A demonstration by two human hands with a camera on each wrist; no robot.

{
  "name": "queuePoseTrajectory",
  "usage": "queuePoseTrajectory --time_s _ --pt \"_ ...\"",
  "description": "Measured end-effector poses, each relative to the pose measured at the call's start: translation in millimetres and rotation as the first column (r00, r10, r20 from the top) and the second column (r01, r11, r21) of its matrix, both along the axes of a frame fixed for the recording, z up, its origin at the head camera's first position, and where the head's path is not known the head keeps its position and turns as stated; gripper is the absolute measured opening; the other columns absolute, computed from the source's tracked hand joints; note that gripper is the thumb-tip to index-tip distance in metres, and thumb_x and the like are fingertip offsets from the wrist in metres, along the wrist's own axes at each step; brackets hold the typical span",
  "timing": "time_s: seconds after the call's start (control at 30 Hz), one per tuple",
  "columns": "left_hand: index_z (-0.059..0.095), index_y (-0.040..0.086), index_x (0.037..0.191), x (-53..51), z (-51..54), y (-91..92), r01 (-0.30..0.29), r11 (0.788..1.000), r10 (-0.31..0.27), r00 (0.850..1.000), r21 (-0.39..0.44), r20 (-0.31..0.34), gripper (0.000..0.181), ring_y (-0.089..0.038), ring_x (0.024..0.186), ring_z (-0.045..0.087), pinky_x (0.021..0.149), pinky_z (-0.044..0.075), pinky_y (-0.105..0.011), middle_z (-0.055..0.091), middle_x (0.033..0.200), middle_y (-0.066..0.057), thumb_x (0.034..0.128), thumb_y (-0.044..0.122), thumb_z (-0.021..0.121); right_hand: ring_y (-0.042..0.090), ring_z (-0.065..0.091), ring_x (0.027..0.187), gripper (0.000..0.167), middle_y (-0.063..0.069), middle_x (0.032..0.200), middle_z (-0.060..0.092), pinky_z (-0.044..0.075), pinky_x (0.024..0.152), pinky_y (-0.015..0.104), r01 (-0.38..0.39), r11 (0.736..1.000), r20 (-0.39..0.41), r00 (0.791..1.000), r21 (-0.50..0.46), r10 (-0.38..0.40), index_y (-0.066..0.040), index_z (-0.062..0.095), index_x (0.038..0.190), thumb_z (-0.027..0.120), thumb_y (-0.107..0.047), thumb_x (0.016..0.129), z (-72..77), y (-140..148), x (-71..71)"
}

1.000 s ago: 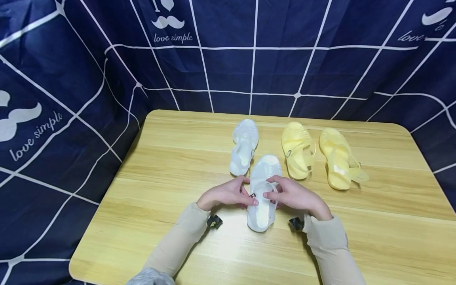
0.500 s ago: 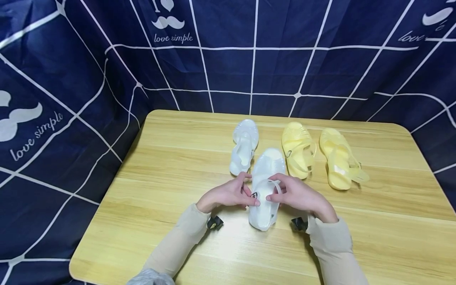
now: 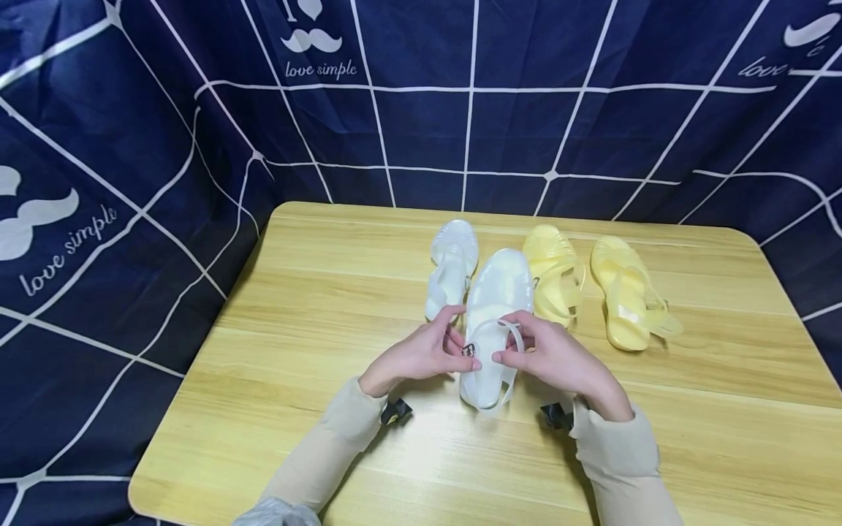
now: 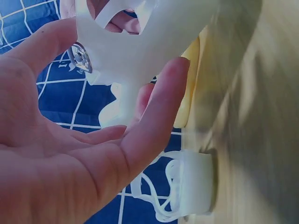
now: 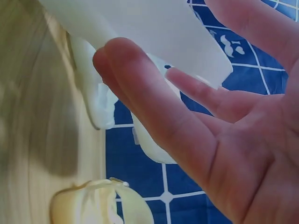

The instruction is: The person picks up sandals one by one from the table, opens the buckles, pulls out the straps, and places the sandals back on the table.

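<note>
Above the desk, short of its far edge, the held white sandal could bump the resting white sandal or nearer yellow sandal if swung sideways (both lie close); left hand and right hand pinch its opposite sides. Counted: one desk, two white sandals, two yellow sandals, two hands.
</note>
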State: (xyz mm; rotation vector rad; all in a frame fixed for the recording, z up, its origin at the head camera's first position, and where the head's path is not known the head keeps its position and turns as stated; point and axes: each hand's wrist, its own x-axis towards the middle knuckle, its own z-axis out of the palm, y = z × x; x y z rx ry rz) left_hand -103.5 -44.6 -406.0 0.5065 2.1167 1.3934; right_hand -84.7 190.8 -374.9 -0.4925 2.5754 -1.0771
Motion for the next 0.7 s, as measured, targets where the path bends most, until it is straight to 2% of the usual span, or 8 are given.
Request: queuePoseTrajectory --time_s 0.17,0.33,0.47,0.7 --pt "0.021 0.009 0.15 0.3 5.2 -2.3 -0.02 1.0 0.019 0.998 -0.015 -0.052 0.089 -0.011 0.087 0.062 0.077 0.052 -0.024 0.059 0.105 -0.008 0.0813 0.026 0.076 0.015 0.062 0.088 0.042 -0.003 0.091 0.064 0.049 0.074 0.027 0.036 0.999 -0.023 0.999 -0.01 -0.036 -0.014 0.055 0.121 0.072 -0.028 0.086 3.3 -3.5 1.8" --pt "0.022 0.01 0.149 0.0 10.5 -7.4 -0.047 0.999 0.044 0.992 -0.026 -0.115 0.086 -0.01 0.09 0.06 0.08 0.051 -0.026 0.057 0.106 -0.007 0.083 0.028 0.073 0.021 0.066 0.102 0.042 -0.001 0.096 0.065 0.05 0.083 0.038 0.069 0.996 -0.047 0.996 -0.063 -0.072 -0.014 0.055 0.122 0.073 -0.027 0.086 5.8 -11.5 3.6" --pt "0.021 0.009 0.149 -0.8 13.9 -10.6 -0.067 0.998 0.063 0.987 -0.02 -0.151 0.084 -0.013 0.091 0.06 0.085 0.051 -0.028 0.058 0.107 -0.009 0.0837 0.026 0.072 0.027 0.065 0.108 0.048 0.004 0.107 0.065 0.052 0.085 0.042 0.101 0.99 -0.054 0.993 -0.102 -0.106 -0.012 0.052 0.126 0.073 -0.028 0.086 7.4 -17.9 5.2" --pt "0.021 0.01 0.15 -4.2 16.9 -16.6 -0.118 0.993 0.115 0.978 -0.01 -0.174 0.084 -0.015 0.09 0.058 0.086 0.052 -0.029 0.056 0.107 -0.011 0.084 0.022 0.07 0.03 0.065 0.108 0.048 0.006 0.101 0.063 0.05 0.084 0.04 0.116 0.984 -0.07 0.99 -0.133 -0.126 -0.01 0.049 0.127 0.07 -0.029 0.088 10.0 -31.2 1.3"
